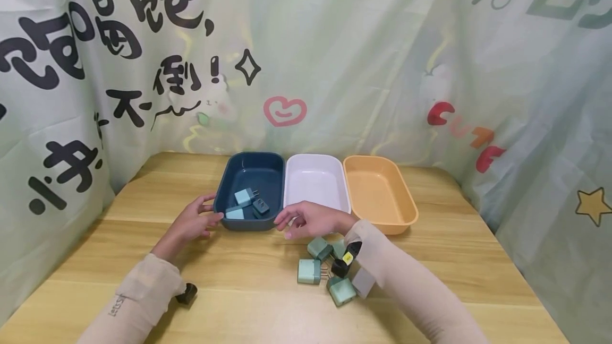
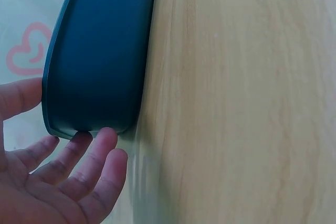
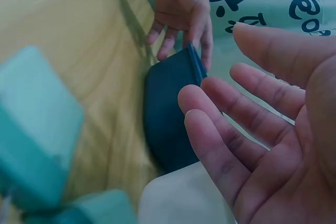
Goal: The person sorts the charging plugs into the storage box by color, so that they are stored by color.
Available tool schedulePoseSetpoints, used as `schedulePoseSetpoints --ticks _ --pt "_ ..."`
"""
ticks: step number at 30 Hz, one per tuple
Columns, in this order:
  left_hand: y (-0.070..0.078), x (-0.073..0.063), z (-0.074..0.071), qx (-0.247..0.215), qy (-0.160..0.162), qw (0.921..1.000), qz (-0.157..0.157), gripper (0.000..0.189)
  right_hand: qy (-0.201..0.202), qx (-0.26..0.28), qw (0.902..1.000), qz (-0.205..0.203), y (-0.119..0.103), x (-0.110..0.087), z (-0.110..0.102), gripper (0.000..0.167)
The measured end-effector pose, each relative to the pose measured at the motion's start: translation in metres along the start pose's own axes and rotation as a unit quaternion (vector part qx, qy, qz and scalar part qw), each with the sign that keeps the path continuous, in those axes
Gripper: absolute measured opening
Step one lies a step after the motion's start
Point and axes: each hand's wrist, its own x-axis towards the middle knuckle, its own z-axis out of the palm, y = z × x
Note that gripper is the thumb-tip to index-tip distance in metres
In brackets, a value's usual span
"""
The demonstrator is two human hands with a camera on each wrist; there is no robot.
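Item: dark blue tray (image 1: 268, 174), oblong with rounded corners and a flared lip. It stands toward the far edge of the wooden table (image 1: 248, 301), leftmost in a row of three, long side touching the white tray (image 1: 315, 177); the orange tray (image 1: 380, 190) follows.

Contents: two pale green plug adapters (image 1: 245, 196) and one dark adapter (image 1: 260, 206), all loose at the tray's near end.

Hands: my left hand (image 1: 193, 223) rests at the tray's near left corner, fingers (image 2: 100, 148) straight and relaxed against the wall, gripping nothing. My right hand (image 1: 311, 219) is at the near right corner, palm open, fingers spread, holding nothing.

Handling, by my judgement: rigid moulded plastic, light, smooth and likely somewhat slippery on the wall; not fragile. The loose contents will slide if it tips. Best hold: under the lip at both near corners, or thumbs over the rim.

Nearby: a cluster of green adapters (image 1: 309, 271) lies near the table's front edge, beside my right sleeve.
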Motion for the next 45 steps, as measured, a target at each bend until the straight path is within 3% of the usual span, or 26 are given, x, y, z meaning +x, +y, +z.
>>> schedulePoseSetpoints --ticks 15,24,32,37,45 --pt "0.000 0.000 -0.001 0.000 -0.001 1.0000 -0.005 0.067 0.007 -0.042 0.9990 -0.016 0.015 -0.046 0.012 0.037" --pt "0.000 -0.002 0.002 -0.005 -0.005 0.9999 -0.008 0.068 0.025 -0.052 0.9983 -0.005 0.023 -0.072 0.021 0.032" --pt "0.001 0.000 0.000 -0.001 0.000 1.0000 -0.010 0.068 0.032 -0.064 0.9969 0.033 0.028 -0.076 0.029 0.034" --pt "0.001 0.000 -0.001 -0.004 -0.002 1.0000 -0.005 0.068 0.038 -0.072 0.9964 0.027 0.027 -0.076 0.032 0.035" --pt "0.003 -0.001 -0.001 -0.001 -0.003 1.0000 -0.007 0.068 0.037 -0.152 0.9876 0.015 0.026 -0.071 0.038 0.032"
